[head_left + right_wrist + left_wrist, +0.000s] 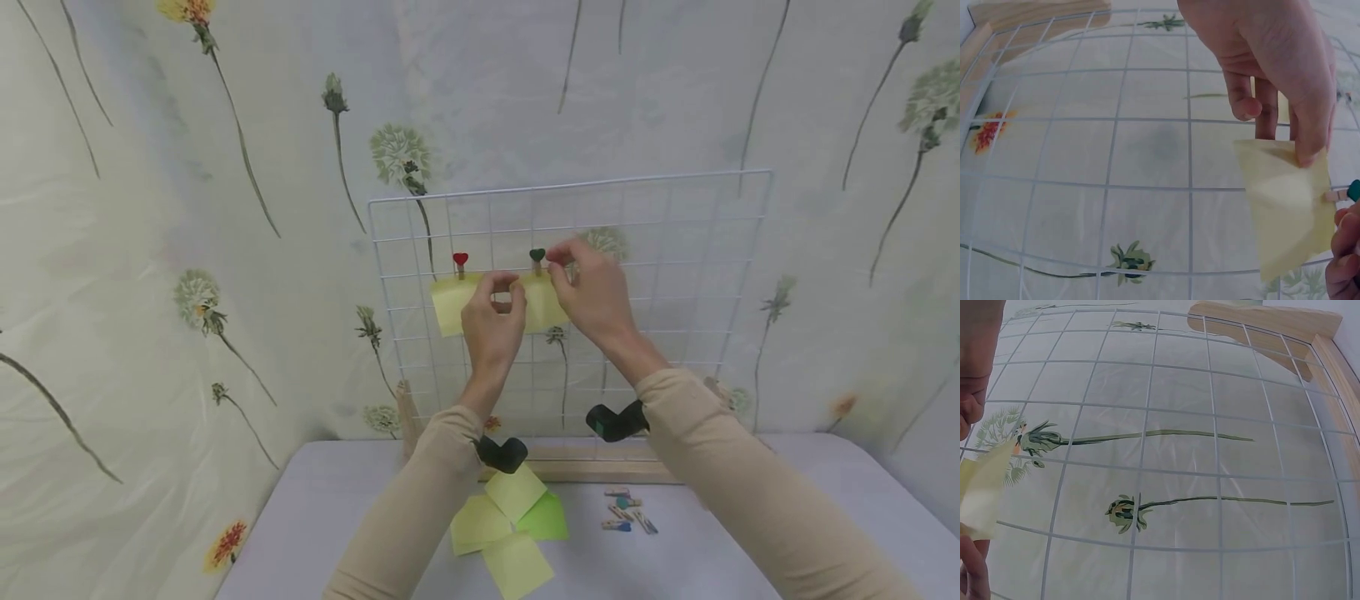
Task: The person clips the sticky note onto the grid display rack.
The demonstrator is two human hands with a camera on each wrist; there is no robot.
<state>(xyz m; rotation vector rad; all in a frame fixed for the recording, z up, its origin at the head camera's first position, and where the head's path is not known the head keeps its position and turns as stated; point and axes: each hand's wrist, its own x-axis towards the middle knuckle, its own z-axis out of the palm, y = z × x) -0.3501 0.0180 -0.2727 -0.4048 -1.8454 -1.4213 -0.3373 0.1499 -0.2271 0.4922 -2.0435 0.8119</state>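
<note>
Two yellow paper notes hang side by side on a white wire grid (675,308). A clothespin with a red heart (461,260) sits at the top of the left note (450,308). On the right note (546,304) is a clothespin with a green heart (537,255). My left hand (497,321) pinches the right note near its upper left edge; its thumb lies over the paper in the right wrist view. Just right of the green-heart clothespin is my right hand (596,287), with thumb and forefinger apart and bent. Whether its fingertips touch the note's corner is unclear.
Wooden feet (406,417) and a wooden bar (600,472) support the grid on a white table (337,500). Yellow notes (517,567) and a green note (546,518) lie in front. Several small clothespins (621,513) are scattered to their right. Behind hangs a flower-patterned cloth (262,333).
</note>
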